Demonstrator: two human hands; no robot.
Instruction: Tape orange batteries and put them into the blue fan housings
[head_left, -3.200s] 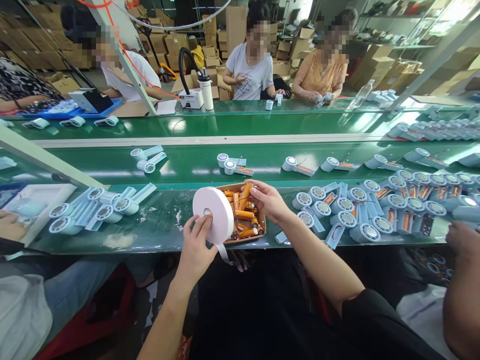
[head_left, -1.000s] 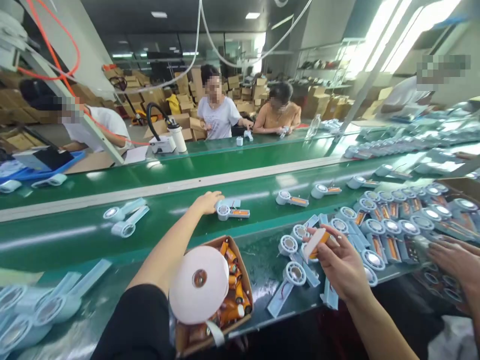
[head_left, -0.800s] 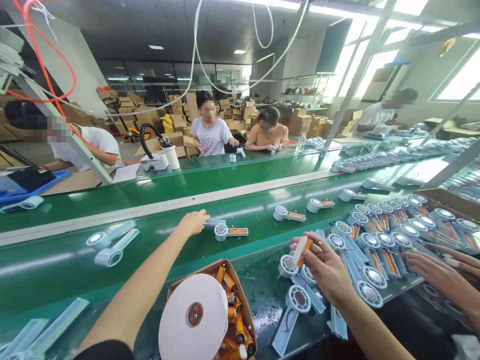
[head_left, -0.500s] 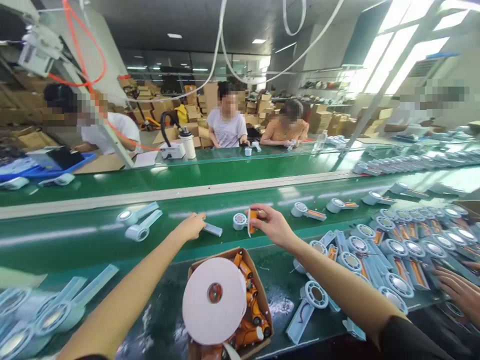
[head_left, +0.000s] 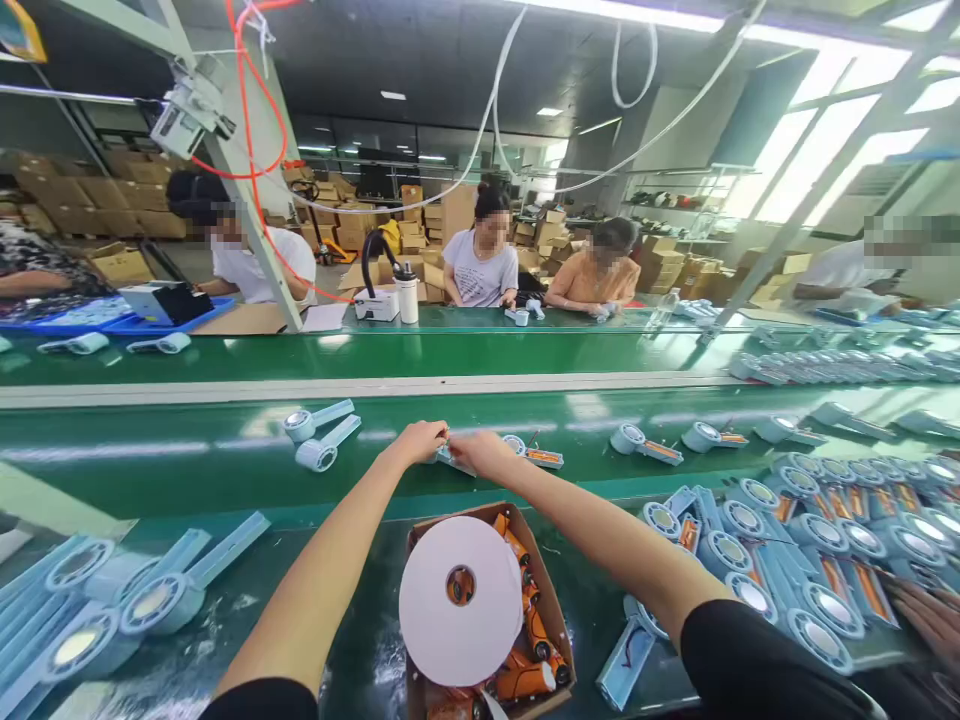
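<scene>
My left hand [head_left: 422, 441] and my right hand [head_left: 484, 453] meet over the belt with fingers pinched together. Just under them lies a light blue handheld-fan housing; its handle [head_left: 454, 460] shows, and its round end is hidden by my hands. What the fingertips hold is too small and covered to make out. Right behind my right hand sits another fan housing [head_left: 514, 443] with an orange battery [head_left: 544, 457] in its handle. Nearer me, a cardboard box [head_left: 556, 610] holds several orange batteries [head_left: 534, 630] and a large white tape roll [head_left: 427, 620].
Fan housings are piled at the left [head_left: 150, 605] and right [head_left: 817, 530]; others stand along the green belt [head_left: 225, 460]. Another person's hand [head_left: 926, 615] reaches in at the right edge. Several people sit across the line. A hose [head_left: 495, 90] hangs overhead.
My right hand has moved left to meet my left hand; the orange battery with a white strip it held no longer shows there. The view has turned slightly left.
</scene>
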